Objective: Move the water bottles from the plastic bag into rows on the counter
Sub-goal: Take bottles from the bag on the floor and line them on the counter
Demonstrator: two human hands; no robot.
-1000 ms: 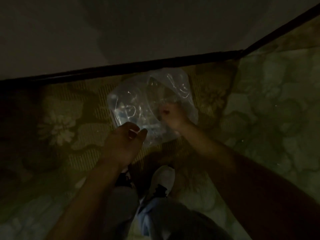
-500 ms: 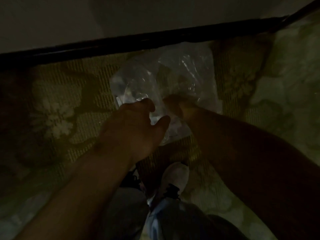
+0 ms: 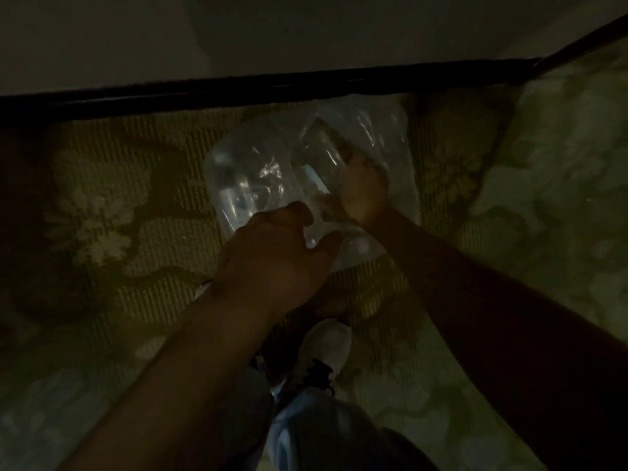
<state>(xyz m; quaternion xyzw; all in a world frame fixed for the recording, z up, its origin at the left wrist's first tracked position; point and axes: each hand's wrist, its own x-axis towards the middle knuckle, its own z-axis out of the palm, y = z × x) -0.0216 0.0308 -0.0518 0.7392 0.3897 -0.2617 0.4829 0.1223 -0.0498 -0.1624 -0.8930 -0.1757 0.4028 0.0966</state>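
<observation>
Clear crinkled plastic bag (image 3: 380, 130) of dim water bottles (image 3: 238, 195) lies on green floral carpet (image 3: 102, 215) beside a dark baseboard (image 3: 204, 93). Left hand (image 3: 272, 256) pinches the bag's near edge between curled fingers and thumb; right hand (image 3: 362, 188) reaches inside, grip unclear.

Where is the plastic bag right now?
In the head view the plastic bag lies on the floral carpet, centre frame, just below the dark baseboard, with the left hand and right hand on it.

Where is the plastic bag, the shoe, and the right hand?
plastic bag (image 3: 258, 178): head view, on its crinkly clear left side.
shoe (image 3: 328, 341): head view, on the white toe.
right hand (image 3: 363, 186): head view, on the back of the hand.
</observation>
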